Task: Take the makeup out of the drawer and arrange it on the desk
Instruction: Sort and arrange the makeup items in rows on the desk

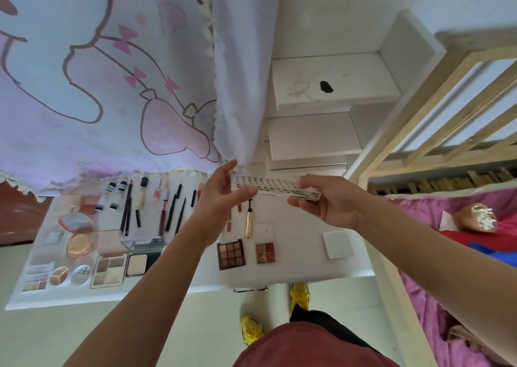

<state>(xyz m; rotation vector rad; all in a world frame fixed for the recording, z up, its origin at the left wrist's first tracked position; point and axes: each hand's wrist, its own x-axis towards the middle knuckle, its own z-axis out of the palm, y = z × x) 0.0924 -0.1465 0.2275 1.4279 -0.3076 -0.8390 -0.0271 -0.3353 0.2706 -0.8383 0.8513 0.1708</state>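
Pinching a clear lash case (pixel 275 185) by both ends (left hand (pixel 221 196), right hand (pixel 327 203)), twelve o'clock of the four-pan palette (pixel 265 252).

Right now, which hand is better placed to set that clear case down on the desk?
Right, probably. The right hand grips the clear case above the bare part of the desk, near the white box; the left hand pinches its other end, nearer the crowded pencils.

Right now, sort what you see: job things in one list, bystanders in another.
Job: clear case, held by left hand and right hand; nine-pan palette; four-pan palette; gold tube; desk.
Lying about: cartoon curtain; yellow shoes; wooden bed frame.
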